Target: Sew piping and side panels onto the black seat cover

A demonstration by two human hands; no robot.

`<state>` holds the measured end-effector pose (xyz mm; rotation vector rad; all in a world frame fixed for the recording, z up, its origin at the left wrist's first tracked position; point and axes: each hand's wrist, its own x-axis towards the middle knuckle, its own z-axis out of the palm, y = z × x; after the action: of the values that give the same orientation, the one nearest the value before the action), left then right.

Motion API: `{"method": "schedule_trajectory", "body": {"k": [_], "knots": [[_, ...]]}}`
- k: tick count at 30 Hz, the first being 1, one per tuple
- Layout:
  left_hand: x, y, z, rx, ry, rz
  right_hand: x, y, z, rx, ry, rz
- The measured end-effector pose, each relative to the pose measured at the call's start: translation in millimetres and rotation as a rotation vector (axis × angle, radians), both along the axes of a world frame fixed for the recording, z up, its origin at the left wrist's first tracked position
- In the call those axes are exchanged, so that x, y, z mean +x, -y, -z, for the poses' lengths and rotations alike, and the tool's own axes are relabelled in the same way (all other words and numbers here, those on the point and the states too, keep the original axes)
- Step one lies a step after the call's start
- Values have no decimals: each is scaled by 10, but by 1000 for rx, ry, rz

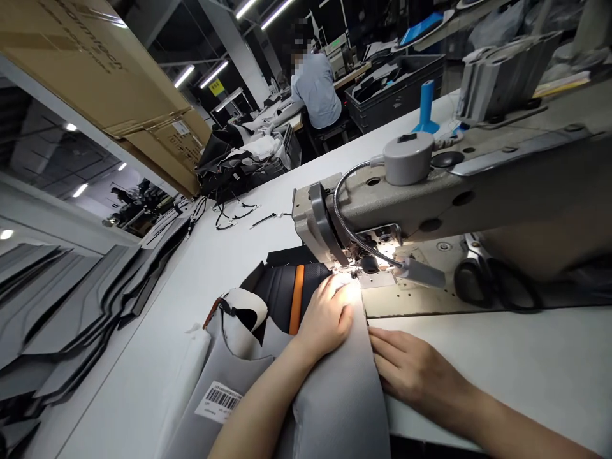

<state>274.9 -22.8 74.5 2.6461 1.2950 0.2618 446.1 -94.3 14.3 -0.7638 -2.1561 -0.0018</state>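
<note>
The left hand's fingers (329, 290), slightly spread, press the cloth (342, 382) beside the needle; the right's (382, 347), nearly straight, touch its edge, near the tabletop's (526, 376) near edge.

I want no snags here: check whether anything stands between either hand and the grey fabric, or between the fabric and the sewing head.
Nothing visible does. The left hand lies on the grey fabric, the right hand at its right edge. The fabric reaches the sewing head, though glare hides the needle point.
</note>
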Motion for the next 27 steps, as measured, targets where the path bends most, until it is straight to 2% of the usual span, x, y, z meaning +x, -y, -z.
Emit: {"method": "schedule_trajectory", "body": {"k": [2,7,11,15,19,23,27], "knots": [[-13,-24,0,-14,37,1,15,-176,9,4,50,18],[-51,-56,8,-11,45,-5,33,-669,30,19,216,200],[-73,-57,6,-2,-38,27,89,-852,26,42,285,251],[-67,-29,0,13,-161,55,199,-820,62,7,331,211],[-6,2,5,45,-243,61,297,-674,96,-92,292,201],[59,29,29,85,-242,17,320,-505,61,-162,184,170],[63,41,55,95,-204,0,297,-458,50,-161,147,167]]}}
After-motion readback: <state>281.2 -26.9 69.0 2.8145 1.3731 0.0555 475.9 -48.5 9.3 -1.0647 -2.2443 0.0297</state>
